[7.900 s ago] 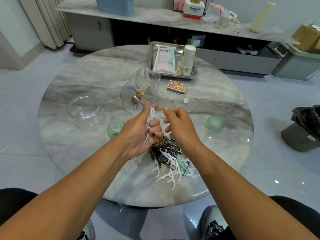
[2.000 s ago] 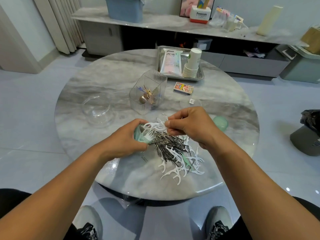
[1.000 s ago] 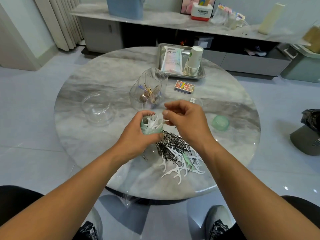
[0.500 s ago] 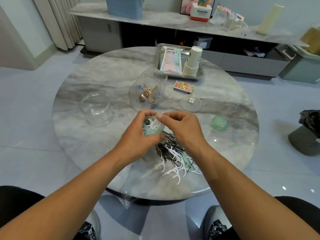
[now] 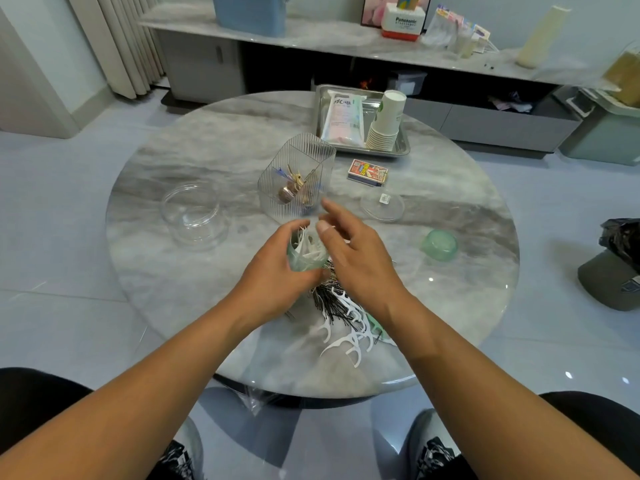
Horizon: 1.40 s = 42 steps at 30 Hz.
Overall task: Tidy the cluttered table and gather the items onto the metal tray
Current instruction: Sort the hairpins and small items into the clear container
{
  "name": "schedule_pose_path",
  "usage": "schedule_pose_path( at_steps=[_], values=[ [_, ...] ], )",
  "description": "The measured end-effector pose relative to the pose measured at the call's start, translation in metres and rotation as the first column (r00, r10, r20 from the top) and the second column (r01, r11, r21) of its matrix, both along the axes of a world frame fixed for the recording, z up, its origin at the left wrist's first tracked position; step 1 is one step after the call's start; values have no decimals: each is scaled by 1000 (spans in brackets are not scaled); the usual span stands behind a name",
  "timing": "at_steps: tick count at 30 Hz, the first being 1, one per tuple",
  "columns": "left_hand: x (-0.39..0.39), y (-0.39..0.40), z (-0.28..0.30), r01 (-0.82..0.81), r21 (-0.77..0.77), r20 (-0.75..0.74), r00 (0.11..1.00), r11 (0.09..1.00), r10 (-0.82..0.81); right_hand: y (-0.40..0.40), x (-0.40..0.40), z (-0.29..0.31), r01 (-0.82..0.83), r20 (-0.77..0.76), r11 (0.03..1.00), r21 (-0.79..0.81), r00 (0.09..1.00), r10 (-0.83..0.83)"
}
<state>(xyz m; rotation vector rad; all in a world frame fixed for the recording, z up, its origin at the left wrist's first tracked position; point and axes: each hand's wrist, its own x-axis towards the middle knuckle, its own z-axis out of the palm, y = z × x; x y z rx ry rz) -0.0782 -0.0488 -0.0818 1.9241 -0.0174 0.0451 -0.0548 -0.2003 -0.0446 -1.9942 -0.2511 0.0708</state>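
Floss picks (image 5: pixel 309 244) fill a green cup (image 5: pixel 304 259) gripped by the left hand (image 5: pixel 273 271); the right hand (image 5: pixel 356 258) hovers above, fingers spread.

- The metal tray (image 5: pixel 403 151) sits at the far edge of the bench (image 5: pixel 173 282).
- The matchbox (image 5: pixel 367 172) lies before the tray.
- The ribbed container (image 5: pixel 298 178) stands left of the matchbox.
- The clear bowl (image 5: pixel 194 216) is further left.

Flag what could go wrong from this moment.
1. The left hand grips a small green jar already crowded with floss picks; they stick out past the rim, so pushing more in may spill some.
2. Remaining picks lie tangled with black hairpins; grabbing a bunch may carry pins into the jar.
3. The right hand hovers open close to the ribbed clear holder and could bump it.
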Motion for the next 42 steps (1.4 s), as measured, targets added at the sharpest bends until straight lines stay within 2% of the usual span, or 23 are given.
schedule_pose_path(
  at_steps=[2,6,8,12,17,20,22,25,27,28,30,31,33,35,37,42],
  values=[
    [3,4,-3,-73,37,13,997,997,73,-3,5,1,97,-28,995,20,995,-97],
    [11,20,-9,-219,64,37,975,974,217,-26,19,1,155,-153,960,-234,969,-194],
    [14,30,-14,-291,61,44,956,955,289,-39,21,1,79,-226,916,-394,957,-180],
    [15,46,-32,-366,80,16,931,927,366,-48,16,2,-88,-310,750,-655,937,-160],
    [7,54,-45,-357,91,-25,932,930,361,-44,-2,-6,-237,-393,657,-715,915,-97],
    [0,53,-42,-336,80,-27,940,938,339,-40,-8,-16,-244,-384,618,-747,918,-101],
    [-5,50,-34,-346,163,96,937,924,335,-40,-8,-21,-210,-364,637,-742,923,-120],
    [-11,40,-18,-383,338,442,871,860,214,-43,-4,-25,-181,-366,689,-702,922,-130],
    [-16,28,-12,-321,372,509,855,871,97,-44,-3,-28,-157,-373,739,-655,918,-136],
    [-20,20,-10,-244,379,455,889,893,50,-45,-2,-30,-140,-369,759,-635,919,-140],
    [-30,5,-13,-53,395,204,979,917,-31,-48,-3,-33,-103,-343,783,-614,928,-147],
    [-34,-2,-16,23,411,73,996,911,-58,-51,-3,-34,-82,-321,787,-612,935,-152],
    [-38,-12,-25,112,469,-89,993,876,-79,-57,-5,-35,-29,-269,795,-605,948,-170],
    [-39,-19,-30,138,529,-163,985,837,-60,-66,-6,-35,35,-234,829,-558,952,-198],
    [-40,-25,-33,123,591,-167,986,797,-28,-74,-7,-35,88,-228,868,-489,947,-225],
    [-35,-35,-33,138,646,-203,979,750,-5,-90,-8,-35,145,-355,934,-328,897,-264]
  ],
)
